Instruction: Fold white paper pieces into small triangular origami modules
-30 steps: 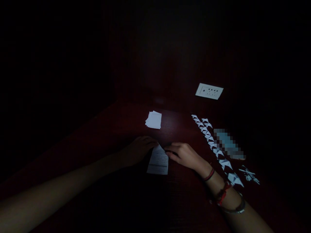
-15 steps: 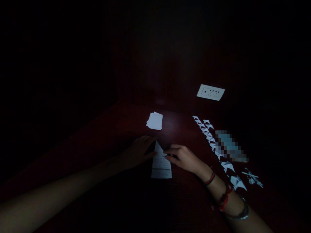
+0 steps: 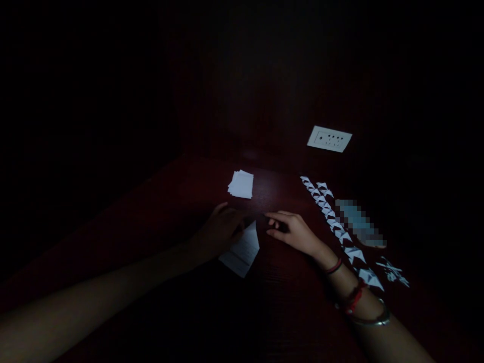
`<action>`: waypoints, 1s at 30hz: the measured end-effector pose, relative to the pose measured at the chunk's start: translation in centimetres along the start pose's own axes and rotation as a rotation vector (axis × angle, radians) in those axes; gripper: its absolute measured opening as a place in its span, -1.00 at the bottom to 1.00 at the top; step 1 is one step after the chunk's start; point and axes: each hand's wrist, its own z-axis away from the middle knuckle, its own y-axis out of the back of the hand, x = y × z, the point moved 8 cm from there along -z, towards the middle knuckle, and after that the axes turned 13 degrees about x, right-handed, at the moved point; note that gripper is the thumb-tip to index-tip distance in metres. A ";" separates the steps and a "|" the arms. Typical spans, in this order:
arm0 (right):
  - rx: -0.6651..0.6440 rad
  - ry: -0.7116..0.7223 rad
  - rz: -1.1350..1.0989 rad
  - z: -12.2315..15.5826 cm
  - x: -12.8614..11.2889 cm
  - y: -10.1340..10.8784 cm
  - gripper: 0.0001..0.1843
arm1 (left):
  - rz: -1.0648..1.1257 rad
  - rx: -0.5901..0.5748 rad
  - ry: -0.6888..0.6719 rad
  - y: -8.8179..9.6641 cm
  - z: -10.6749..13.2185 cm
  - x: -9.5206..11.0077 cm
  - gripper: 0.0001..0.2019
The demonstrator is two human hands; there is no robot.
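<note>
A printed sheet of paper (image 3: 244,250) with a folded, pointed top lies tilted on the dark red table. My left hand (image 3: 221,229) is closed on its upper left part, covering that edge, though the fingertips are dim. To the right of the sheet is my right hand (image 3: 293,233), apart from the paper. Its index finger is stretched out, the thumb stands away from it, and nothing shows between them. Farther back lies a stack of white paper sheets (image 3: 242,184).
Small folded white paper pieces (image 3: 333,222) run in a long row on the right. Beside them lie a pixelated oblong object (image 3: 361,223) and a small pile of thin white pieces (image 3: 393,272). A socket plate (image 3: 329,139) is on the back wall. The surroundings are very dark.
The sheet has turned from upright to tilted, its lower end swinging left. My right hand has let go of it and moved slightly right. My left hand stays at the sheet.
</note>
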 end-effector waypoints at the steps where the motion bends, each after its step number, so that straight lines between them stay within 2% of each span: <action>1: 0.007 0.024 -0.016 0.0 -0.4 0.0 -0.55 | -0.027 -0.007 -0.039 0.0 0.0 0.4 -0.73; 7: -0.143 0.223 -0.016 0.7 -3.1 -1.5 -0.77 | -0.090 -0.117 -0.310 -0.5 0.2 2.3 -0.86; 11: -0.207 0.232 0.036 1.0 -3.2 -2.0 -0.75 | -0.020 -0.210 -0.397 0.0 0.3 2.6 -0.83; 20: -0.243 0.217 0.059 1.3 -3.6 -2.3 -0.69 | -0.066 -0.296 -0.388 1.5 0.6 3.3 -0.76; 26: -0.259 0.225 0.128 1.2 -3.7 -2.4 -0.68 | -0.110 -0.338 -0.342 1.4 1.7 3.2 -0.67; 30: -0.285 0.254 0.163 1.2 -4.0 -2.3 -0.71 | -0.109 -0.310 -0.328 1.5 1.9 3.2 -0.70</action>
